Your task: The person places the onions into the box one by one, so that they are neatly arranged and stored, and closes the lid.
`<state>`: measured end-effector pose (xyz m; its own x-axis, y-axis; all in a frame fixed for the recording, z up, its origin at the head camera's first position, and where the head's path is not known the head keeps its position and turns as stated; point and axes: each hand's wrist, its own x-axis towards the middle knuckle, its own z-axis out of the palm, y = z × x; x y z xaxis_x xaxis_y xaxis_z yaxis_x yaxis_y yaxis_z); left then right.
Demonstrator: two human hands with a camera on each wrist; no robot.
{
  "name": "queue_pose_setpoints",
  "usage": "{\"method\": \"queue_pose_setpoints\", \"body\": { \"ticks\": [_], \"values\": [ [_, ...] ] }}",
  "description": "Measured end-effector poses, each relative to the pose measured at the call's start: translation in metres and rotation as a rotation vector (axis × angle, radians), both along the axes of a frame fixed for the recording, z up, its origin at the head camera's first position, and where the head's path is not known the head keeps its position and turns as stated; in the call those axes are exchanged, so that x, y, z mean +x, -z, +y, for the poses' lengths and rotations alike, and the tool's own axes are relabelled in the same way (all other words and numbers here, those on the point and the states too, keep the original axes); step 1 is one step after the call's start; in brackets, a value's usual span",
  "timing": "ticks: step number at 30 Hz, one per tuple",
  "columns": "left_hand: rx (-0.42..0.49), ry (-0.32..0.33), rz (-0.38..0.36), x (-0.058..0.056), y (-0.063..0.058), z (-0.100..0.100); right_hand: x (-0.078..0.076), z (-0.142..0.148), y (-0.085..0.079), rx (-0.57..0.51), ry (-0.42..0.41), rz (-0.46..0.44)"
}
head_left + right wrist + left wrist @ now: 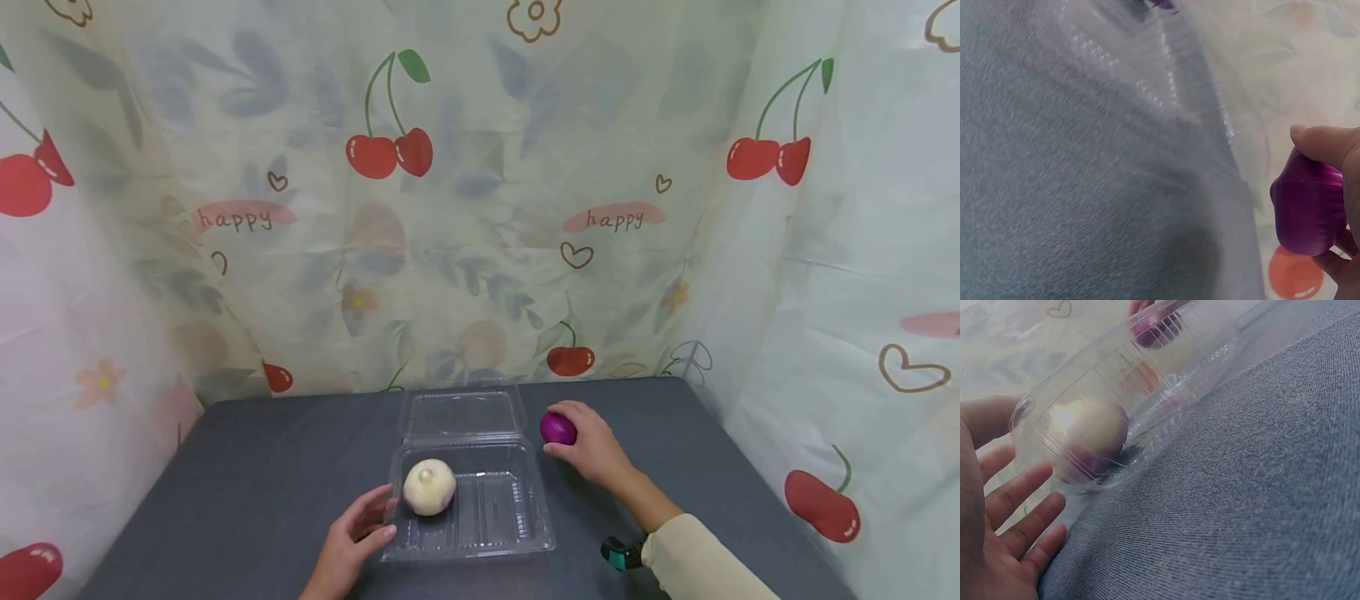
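Note:
My right hand [588,446] grips a purple onion [558,428] between thumb and fingers, just right of a clear plastic box. In the right wrist view, the purple onion [1307,206] has smooth, shiny skin and a blunt tip. The hinged clear box [487,533] lies unfolded, its lid [465,415] laid back toward the curtain. Inside its left part sits a round white vegetable [429,487] with a small nub on top; the left wrist view shows purple on the lower side of this vegetable [1094,434]. Beside the box's left rim is my left hand [352,533], fingers loosely spread, fingertips right at the rim.
A dark grey cloth [285,467] covers the table. A light curtain [480,275] printed with cherries hangs behind it and along both sides. On my right wrist is a black band [622,553] with a teal part, below a cream sleeve [697,558].

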<state>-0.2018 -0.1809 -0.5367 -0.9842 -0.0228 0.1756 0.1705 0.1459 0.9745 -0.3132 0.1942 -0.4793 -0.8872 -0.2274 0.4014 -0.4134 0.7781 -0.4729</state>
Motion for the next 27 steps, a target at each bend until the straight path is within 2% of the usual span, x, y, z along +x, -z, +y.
{"method": "queue_pose_setpoints", "body": {
  "ticks": [9,16,18,22,27],
  "values": [
    [-0.001,0.003,-0.036,0.0,0.0,-0.002,0.008,-0.011,-0.019,-0.042,-0.058,0.078],
    [0.0,0.004,-0.019,0.0,0.0,-0.002,0.012,-0.022,-0.028,-0.075,-0.106,0.093],
    [0.003,-0.001,-0.034,0.0,0.0,-0.001,0.013,-0.026,-0.03,-0.078,-0.12,0.097],
    [0.009,-0.01,-0.067,0.0,0.0,-0.001,0.013,-0.033,-0.033,-0.072,-0.161,0.081],
    [0.009,-0.011,-0.063,-0.001,0.001,-0.002,0.012,-0.041,-0.038,-0.044,-0.199,0.014]
  ]
}}
